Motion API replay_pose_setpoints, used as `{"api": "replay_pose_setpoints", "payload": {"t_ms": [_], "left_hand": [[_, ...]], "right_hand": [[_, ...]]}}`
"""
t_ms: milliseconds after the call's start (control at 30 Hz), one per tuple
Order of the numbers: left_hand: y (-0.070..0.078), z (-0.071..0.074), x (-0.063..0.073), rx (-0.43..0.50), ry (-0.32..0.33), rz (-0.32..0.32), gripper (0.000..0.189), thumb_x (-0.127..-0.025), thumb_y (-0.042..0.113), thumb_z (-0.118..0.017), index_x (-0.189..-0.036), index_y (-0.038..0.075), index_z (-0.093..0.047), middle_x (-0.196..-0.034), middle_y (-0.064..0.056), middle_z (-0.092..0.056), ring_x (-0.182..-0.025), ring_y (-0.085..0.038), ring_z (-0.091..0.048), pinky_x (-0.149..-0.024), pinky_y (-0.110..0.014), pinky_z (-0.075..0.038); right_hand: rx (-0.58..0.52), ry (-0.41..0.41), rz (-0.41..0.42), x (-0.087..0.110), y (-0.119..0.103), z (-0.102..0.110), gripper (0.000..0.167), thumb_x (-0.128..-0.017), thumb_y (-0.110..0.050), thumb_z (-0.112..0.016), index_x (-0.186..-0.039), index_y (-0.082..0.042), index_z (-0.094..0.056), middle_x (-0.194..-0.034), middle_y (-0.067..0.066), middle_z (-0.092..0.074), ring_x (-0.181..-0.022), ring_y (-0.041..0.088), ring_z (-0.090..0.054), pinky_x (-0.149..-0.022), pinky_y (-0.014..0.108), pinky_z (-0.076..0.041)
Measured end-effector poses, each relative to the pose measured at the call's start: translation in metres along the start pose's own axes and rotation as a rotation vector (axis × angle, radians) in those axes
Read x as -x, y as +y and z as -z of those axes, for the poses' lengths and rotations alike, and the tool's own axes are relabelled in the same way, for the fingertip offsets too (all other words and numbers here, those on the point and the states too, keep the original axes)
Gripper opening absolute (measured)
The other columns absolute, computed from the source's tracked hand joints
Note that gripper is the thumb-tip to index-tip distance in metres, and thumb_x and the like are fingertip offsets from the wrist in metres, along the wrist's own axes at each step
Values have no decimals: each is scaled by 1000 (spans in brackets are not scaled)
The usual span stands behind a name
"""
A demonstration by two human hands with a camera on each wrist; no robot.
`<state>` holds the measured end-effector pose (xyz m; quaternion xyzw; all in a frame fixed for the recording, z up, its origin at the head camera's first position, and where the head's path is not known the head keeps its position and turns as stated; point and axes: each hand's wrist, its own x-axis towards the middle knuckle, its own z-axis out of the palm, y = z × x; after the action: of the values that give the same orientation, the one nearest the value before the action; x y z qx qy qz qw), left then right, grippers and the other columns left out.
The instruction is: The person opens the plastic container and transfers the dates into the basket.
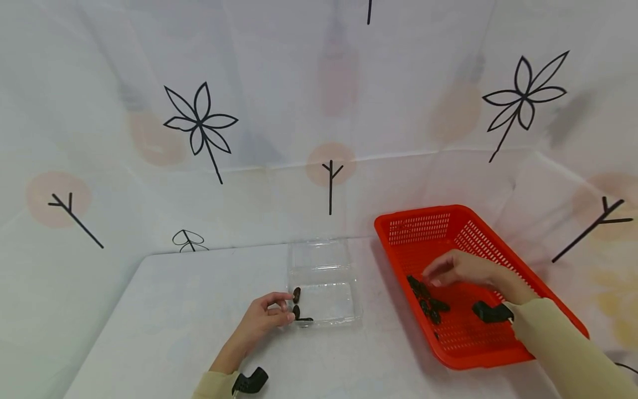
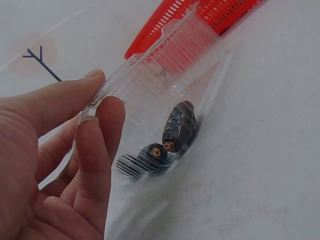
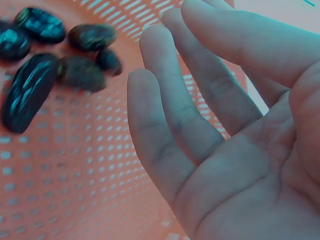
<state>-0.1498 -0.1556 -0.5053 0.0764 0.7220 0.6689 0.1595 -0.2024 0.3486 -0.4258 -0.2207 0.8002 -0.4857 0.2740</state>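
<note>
A clear plastic clamshell box lies with its lid raised back on the white-covered table. Its left edge is pinched between the thumb and fingers of my left hand, which the left wrist view shows closely. Inside the box, along its left side, are a few dark, glossy dates. My right hand hovers inside the red basket, just right of a cluster of loose dates. Its fingers are loosely bent, with nothing visible between them, and stay apart from the dates.
The perforated basket stands right of the box, a short gap away. Behind both hangs a white cloth printed with plant outlines. A black camera sits at my left wrist, another camera at my right. A dark cable shows at far right.
</note>
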Motion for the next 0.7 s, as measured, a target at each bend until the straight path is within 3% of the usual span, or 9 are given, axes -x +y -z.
{"api": "replay_pose_setpoints", "payload": {"t_ms": [133, 367, 700], "left_hand": [[0, 0, 0, 4, -4, -6, 52, -83, 6, -80, -128, -7, -58, -94, -4, -52, -71, -10, -59, -69, -28, -50], [1, -1, 1, -6, 5, -3, 51, -83, 6, -80, -127, -6, -60, -95, -4, -52, -72, -10, -60, -69, -28, -50], [3, -3, 2, -13, 10, 10, 50, -83, 7, -80, -127, -6, -60, -95, -5, -52, -73, -12, -60, -69, -29, -50]], "right_hand": [[3, 15, 30, -2, -9, -1, 31, -94, -5, -64, -122, 7, -66, -118, 29, -64, -103, 38, -65, -86, 42, -55], [44, 44, 67, -8, -27, -5, 30, -95, -9, -65, -123, 1, -67, -118, 19, -68, -103, 25, -68, -88, 42, -54], [84, 103, 73, -29, -62, -26, 31, -93, -12, -69, -123, -1, -67, -114, 16, -69, -104, 36, -66, -88, 43, -54]]}}
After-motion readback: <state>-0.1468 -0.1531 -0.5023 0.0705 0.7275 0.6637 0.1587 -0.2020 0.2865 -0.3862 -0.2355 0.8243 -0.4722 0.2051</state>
